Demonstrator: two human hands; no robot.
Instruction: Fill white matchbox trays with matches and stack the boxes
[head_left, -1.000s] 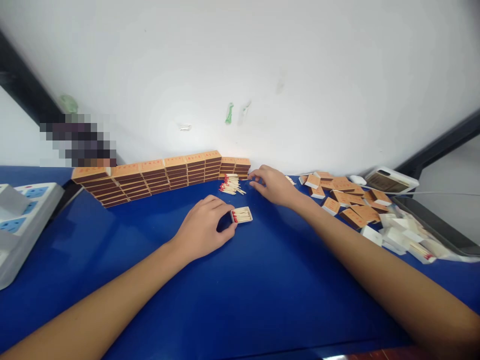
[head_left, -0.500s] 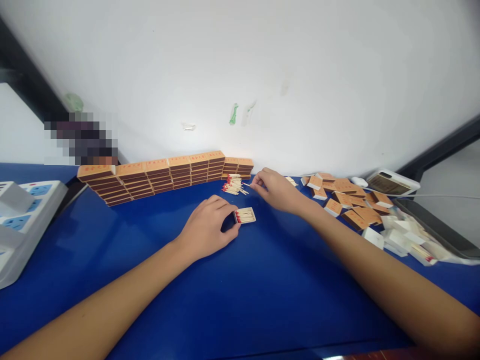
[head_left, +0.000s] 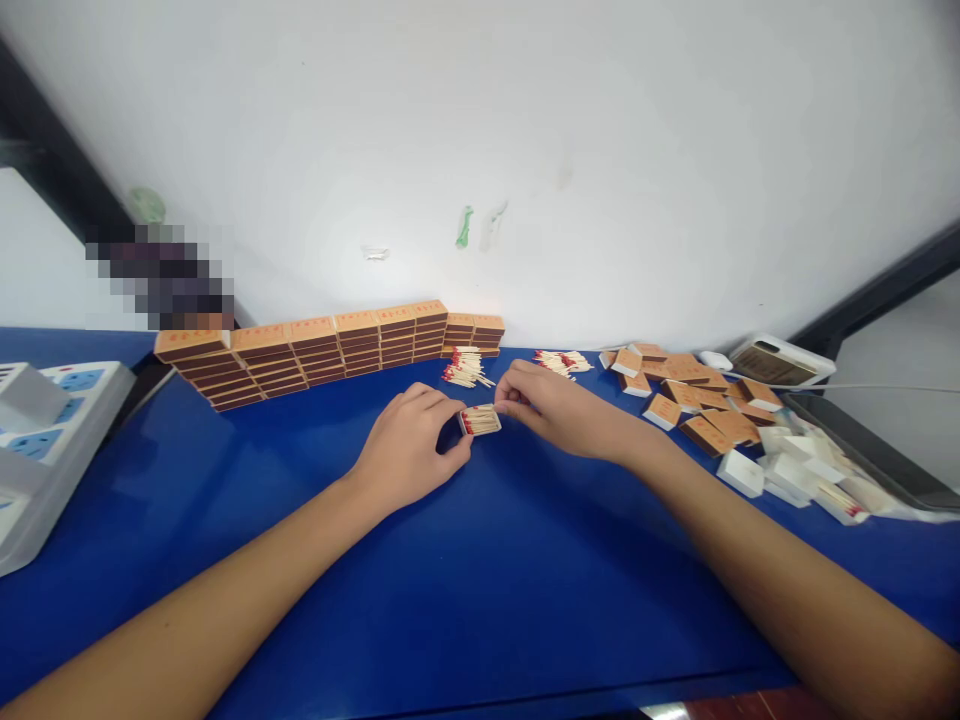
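Head view. On the blue table (head_left: pixel 480 600), near its middle, a small matchbox tray (head_left: pixel 480 420): open-topped, lying flat, packed with red-tipped matches.

At the tray's left end, the left hand (head_left: pixel 409 450): thumb and curled fingers closed on that end, gripping it.

At the tray's right end, the right hand (head_left: pixel 559 410): fingertips pinched tight together and touching the rim. Too small to tell whether closed on the rim itself or on a match.

Just behind the tray, a loose heap of matches (head_left: pixel 466 368), apart from both hands. Behind the tray and to its right, a second smaller heap (head_left: pixel 564 361).

Farther behind the tray and to its left, against the white wall, a long row of stacked matchboxes (head_left: pixel 322 350), several layers high.

Well to the right of the tray, a scatter of orange sleeves (head_left: pixel 697 395), and beyond those a cluster of white inner trays (head_left: pixel 795 475), some with matches inside.

Far to the left of the tray, at the table's edge, a white power strip (head_left: pixel 45 440).
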